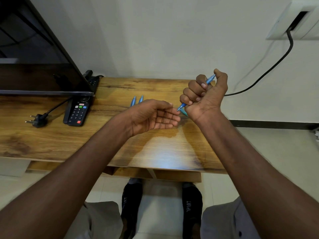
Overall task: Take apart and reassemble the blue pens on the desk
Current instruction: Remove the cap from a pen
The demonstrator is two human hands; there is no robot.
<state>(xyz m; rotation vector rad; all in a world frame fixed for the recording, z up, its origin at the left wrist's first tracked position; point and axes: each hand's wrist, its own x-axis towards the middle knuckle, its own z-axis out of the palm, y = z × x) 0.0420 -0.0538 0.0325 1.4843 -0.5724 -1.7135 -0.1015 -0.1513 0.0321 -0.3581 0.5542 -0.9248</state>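
Right hand (205, 94) — slim blue pen (209, 80)

My right hand (204, 94) is curled in a fist round a blue pen (209, 80), thumb over its top end, the tip poking out below my little finger. My left hand (153, 116) lies palm-up with relaxed fingers, its fingertips just beside that tip. Two more blue pens (137, 100) lie on the table (120, 149) just beyond my left hand. A remote (78, 111) lies well to its left.
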